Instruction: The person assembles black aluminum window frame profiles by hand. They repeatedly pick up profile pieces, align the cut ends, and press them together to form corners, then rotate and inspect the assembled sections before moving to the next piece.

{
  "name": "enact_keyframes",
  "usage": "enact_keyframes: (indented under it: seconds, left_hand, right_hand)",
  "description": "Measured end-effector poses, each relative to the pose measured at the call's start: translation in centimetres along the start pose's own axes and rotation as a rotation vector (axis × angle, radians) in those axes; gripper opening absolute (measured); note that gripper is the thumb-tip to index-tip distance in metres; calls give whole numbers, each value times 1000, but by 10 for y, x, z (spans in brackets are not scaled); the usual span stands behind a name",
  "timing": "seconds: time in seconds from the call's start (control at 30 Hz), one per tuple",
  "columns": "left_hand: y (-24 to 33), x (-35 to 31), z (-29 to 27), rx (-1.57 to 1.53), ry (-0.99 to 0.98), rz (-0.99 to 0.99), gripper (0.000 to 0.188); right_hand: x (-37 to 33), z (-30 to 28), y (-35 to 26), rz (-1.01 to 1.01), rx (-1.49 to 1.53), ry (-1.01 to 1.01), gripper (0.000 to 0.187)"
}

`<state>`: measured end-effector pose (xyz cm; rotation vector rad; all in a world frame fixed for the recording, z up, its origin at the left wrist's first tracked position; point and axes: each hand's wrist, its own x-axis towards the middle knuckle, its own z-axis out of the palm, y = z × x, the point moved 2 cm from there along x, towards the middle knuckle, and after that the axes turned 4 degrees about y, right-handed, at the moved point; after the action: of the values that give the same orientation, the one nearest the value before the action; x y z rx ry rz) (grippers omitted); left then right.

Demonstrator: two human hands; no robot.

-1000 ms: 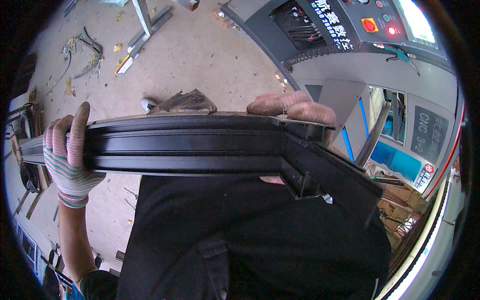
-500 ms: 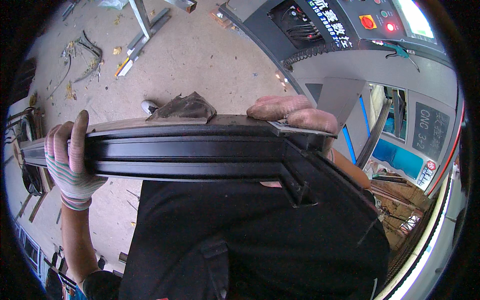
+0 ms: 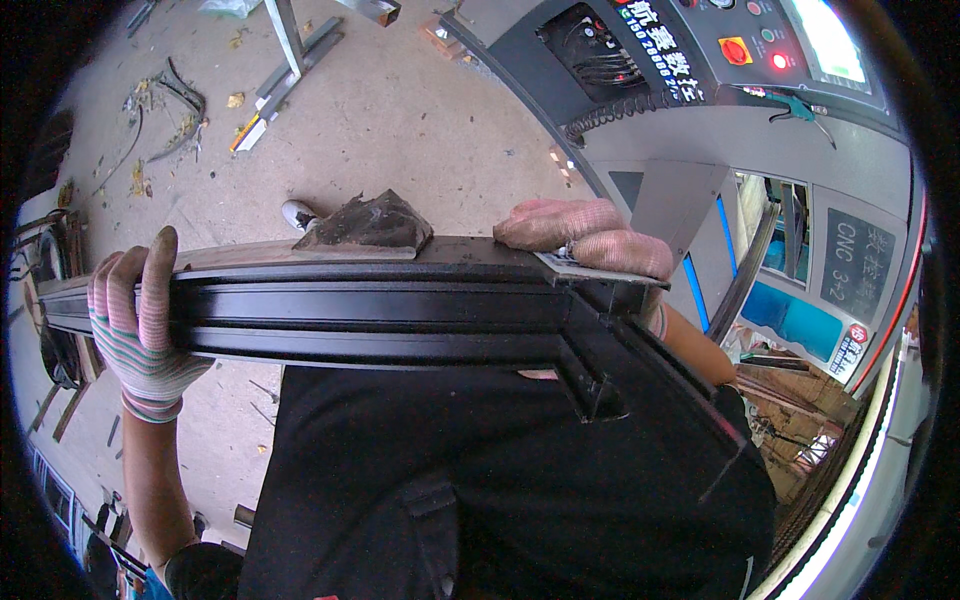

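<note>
Your left hand [image 3: 140,330] grips the long black profile [image 3: 400,310]; your right hand [image 3: 590,238] is closed around it near its corner. The profile lies across the front of your dark clothing [image 3: 500,490]. At its right end an angled length meets it; whether that joint is finished, or what remains, cannot be determined. Handling is judged under way. Beyond, right, stands a grey machine [image 3: 650,180].

Left hand [image 3: 138,320] wears a green-banded glove [image 3: 160,375], right hand [image 3: 600,238] a pinkish one; black clothing [image 3: 420,450], apparently whitish shoe [image 3: 297,213]
</note>
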<state>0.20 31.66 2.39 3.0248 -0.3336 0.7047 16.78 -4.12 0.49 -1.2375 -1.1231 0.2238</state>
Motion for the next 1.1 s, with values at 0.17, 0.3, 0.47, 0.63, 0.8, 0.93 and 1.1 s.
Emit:
enact_keyframes:
  seconds: [0.17,0.3,0.47,0.63,0.8,0.93,1.1]
  left_hand:
    - [-3,-5,-3,2,-12,-8,89]
    - [-5,-10,-4,8,-37,-33,90]
    - [-3,-16,-1,-22,-33,-61,88]
    - [0,-17,-2,-15,-65,-75,86]
    - [-1,-15,-3,-47,-85,-89,87]
    - [0,-12,-1,-22,-85,-92,87]
    - [0,-9,2,-47,-94,-81,88]
  right_hand:
    - [1,2,-2,-6,-12,-14,84]
    - [2,3,-3,52,-107,-95,85]
    - [-1,14,0,17,-56,33,86]
    - [0,14,0,96,-74,-27,85]
    - [5,21,4,48,37,69,84]
    - [9,23,7,27,45,85,84]
    - [3,16,6,7,18,70,84]
